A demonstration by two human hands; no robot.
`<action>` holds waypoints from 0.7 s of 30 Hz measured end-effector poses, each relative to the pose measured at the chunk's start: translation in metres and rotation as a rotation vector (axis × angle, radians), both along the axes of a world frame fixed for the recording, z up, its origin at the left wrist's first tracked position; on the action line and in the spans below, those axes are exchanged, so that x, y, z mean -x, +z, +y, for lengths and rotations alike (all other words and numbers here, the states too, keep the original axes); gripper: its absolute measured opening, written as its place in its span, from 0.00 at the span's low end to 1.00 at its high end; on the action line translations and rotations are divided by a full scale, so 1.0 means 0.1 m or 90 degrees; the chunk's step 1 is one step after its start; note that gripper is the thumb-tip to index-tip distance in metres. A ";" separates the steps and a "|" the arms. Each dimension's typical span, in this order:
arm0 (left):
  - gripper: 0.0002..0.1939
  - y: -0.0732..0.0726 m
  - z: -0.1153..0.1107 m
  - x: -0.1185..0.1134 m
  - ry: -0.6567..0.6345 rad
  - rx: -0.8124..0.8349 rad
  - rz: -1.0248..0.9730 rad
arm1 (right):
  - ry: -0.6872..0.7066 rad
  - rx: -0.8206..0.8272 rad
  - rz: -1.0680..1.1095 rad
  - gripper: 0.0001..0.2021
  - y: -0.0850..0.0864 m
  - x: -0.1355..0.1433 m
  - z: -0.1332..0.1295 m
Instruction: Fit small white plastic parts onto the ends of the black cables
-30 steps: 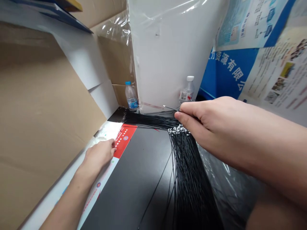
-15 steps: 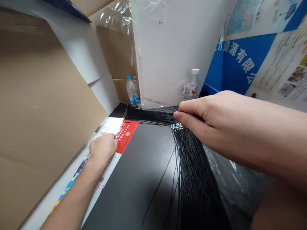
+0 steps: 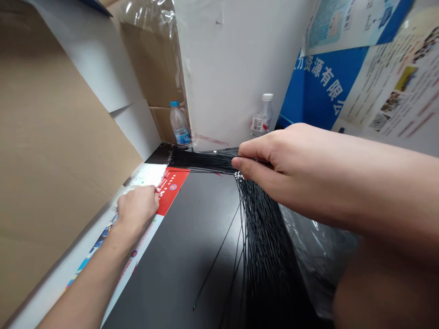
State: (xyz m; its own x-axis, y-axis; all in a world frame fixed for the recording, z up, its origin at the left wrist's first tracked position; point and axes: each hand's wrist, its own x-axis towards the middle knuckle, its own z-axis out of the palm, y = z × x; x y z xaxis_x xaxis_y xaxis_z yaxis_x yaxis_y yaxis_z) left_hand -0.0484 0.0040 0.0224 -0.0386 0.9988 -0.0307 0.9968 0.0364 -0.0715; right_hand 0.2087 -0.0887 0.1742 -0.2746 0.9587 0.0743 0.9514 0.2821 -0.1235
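My right hand (image 3: 264,155) is closed in a pinch on a thin black wire with a small white tip (image 3: 215,151), which sticks out leftward past the fingers. Under this hand a thick bundle of black wires (image 3: 264,228) with white ends runs toward me. A second bundle of black wires (image 3: 202,160) lies crosswise at the back, just beyond the fingertips. On the left my left hand (image 3: 139,203) is curled into a fist beside a white packet (image 3: 151,173), over a red and white printed sheet (image 3: 174,187). What its fingers hold, if anything, is hidden.
A dark tabletop (image 3: 185,242) lies between the hands, with a few stray wires on it. Behind stand a blue-capped bottle (image 3: 180,128) and a white-capped bottle (image 3: 262,119). Cardboard (image 3: 61,160) walls the left; clear plastic (image 3: 312,237) hangs at right.
My right hand and the wire tip have shifted slightly left over the back bundle. My left hand stays by the packet. The whole view has moved a little.
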 end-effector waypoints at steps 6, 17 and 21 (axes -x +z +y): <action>0.19 -0.01 -0.03 0.00 -0.039 -0.037 -0.010 | 0.019 -0.035 -0.044 0.17 -0.03 0.03 -0.02; 0.12 -0.12 -0.04 0.04 -0.176 -0.154 -0.178 | 0.023 0.007 -0.048 0.18 -0.11 0.00 0.02; 0.09 -0.11 -0.08 -0.12 -0.208 -0.055 -0.585 | 0.022 0.020 -0.059 0.21 -0.20 0.04 0.09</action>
